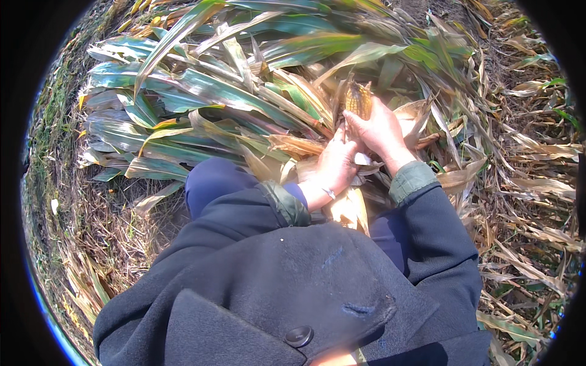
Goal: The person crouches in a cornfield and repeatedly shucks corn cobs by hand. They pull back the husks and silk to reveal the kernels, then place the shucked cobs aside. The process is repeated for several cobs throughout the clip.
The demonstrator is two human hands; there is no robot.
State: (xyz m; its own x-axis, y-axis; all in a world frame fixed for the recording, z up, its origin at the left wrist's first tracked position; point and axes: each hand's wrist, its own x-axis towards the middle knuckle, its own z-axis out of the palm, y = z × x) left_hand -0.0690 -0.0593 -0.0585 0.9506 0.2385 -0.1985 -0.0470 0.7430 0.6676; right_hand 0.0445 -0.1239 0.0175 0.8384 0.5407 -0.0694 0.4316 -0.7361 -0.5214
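Note:
An ear of corn (358,97) points away from me, its yellow kernels bare at the upper end. My right hand (381,126) grips it from the right, the thumb lying across the kernels. Just below and to the left, my left hand (334,162) is closed on the dry husk (338,107) around the ear's lower part. My fingers hide the ear's base. Pale, dry husk leaves (350,208) hang beneath my hands, between my knees. Another papery husk (300,145) lies beside my left hand.
A heap of cut corn stalks with green and drying leaves (206,94) spreads in front and to the left. Dry leaves (535,183) litter the ground at right. Stubble and straw (132,228) cover the soil at left. My bent left knee (219,183) is close to the stalks.

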